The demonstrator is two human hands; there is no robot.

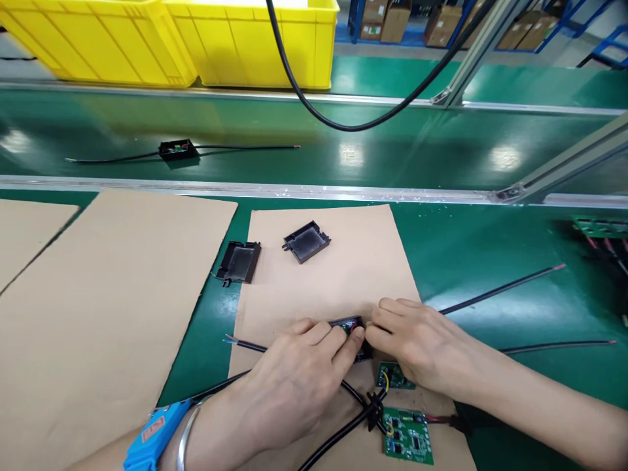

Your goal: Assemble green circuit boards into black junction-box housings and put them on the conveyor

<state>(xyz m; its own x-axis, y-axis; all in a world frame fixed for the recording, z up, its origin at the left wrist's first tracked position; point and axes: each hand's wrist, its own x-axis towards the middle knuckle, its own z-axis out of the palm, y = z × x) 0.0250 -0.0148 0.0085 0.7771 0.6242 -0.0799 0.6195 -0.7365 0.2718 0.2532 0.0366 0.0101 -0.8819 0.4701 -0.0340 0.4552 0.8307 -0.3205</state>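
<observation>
A small black plastic case [364,351] with a circuit board [349,325] inside lies on the cardboard, partly covered by my hands. My left hand [304,373] is closed around it, the thumb pressing near the board's right end. At the case's right end, the fingers of my right hand [417,337] are pinched together; what lies between them is hidden. From behind that hand a black cable [500,289] runs to the right. Just below are a small green board [392,375] and a larger green board [408,437], with black cables [338,435] crossing beside them.
Two black case shells [307,242] [239,263] lie farther back on the cardboard sheet [338,275]. Another cardboard sheet [112,294] is at left. Behind the metal rail [294,188] lies a wired case [177,150]. Yellow bins [260,49] stand behind; a thick cable [353,127] hangs in front.
</observation>
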